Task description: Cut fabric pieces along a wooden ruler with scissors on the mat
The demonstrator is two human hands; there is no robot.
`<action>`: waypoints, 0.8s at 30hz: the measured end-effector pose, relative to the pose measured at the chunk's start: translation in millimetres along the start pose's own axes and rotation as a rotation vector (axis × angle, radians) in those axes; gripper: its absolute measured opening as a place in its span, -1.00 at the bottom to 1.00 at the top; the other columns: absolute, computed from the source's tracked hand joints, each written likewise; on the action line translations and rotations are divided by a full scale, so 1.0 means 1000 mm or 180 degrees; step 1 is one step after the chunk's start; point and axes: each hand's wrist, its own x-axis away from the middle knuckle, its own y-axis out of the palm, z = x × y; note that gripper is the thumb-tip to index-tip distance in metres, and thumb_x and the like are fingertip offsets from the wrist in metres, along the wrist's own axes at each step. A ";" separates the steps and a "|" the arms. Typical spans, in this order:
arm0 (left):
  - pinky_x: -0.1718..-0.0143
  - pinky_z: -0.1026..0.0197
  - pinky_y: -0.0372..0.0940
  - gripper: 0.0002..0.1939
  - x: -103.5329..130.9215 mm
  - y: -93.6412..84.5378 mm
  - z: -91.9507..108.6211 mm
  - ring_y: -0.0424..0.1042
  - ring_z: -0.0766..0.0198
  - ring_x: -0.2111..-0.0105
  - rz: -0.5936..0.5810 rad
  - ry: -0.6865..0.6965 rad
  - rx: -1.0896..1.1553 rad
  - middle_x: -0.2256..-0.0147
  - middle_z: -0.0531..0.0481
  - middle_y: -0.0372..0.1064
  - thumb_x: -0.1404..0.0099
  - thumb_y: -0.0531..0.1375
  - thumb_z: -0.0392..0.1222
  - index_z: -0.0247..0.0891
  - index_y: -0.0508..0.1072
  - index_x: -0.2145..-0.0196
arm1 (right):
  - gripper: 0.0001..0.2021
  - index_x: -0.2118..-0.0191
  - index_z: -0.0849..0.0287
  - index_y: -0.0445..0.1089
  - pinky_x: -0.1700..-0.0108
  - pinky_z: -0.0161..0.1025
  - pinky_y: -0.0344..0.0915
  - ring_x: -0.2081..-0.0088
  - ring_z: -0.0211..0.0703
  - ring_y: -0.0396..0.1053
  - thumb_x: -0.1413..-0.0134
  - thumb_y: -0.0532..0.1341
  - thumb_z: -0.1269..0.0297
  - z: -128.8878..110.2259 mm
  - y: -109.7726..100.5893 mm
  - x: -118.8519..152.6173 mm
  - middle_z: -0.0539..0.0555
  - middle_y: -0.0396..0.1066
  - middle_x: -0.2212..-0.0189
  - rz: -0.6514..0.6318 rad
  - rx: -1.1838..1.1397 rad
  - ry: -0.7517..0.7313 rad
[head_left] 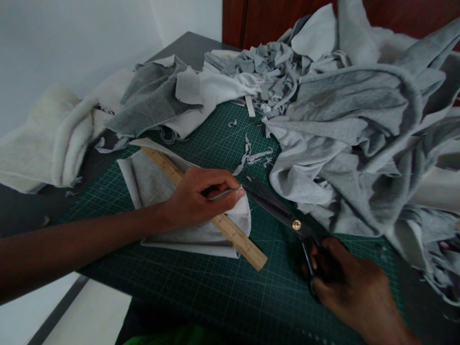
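Note:
My left hand (204, 196) pinches the edge of a grey fabric piece (154, 179), lifting its right corner a little off the green cutting mat (273, 297). A wooden ruler (242, 241) lies slantwise across the fabric, passing under my left hand. My right hand (355, 282) is wrapped round the handles of black scissors (283, 213) with a brass pivot. The blades are parted, and their tips are close to the fabric edge at my left fingertips. Whether they touch the cloth I cannot tell.
Thin fabric offcuts (251, 155) lie on the mat beyond the scissors. A large heap of grey cloth (345, 139) covers the right side. Grey and white pieces (154, 96) lie at the back left, and cream fleece (46, 139) is at the far left by the wall.

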 end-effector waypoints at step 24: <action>0.61 0.31 -0.03 -0.72 0.000 -0.002 0.002 0.11 0.46 0.65 0.0017 -0.0200 -0.0261 0.59 0.23 0.18 -0.58 0.22 -0.14 -0.22 0.44 0.35 | -0.91 0.34 0.00 0.30 0.58 -0.27 0.13 0.71 -0.25 0.31 -0.17 0.14 0.35 -0.001 0.000 -0.001 -0.16 0.31 0.67 -0.0160 -0.0181 0.0292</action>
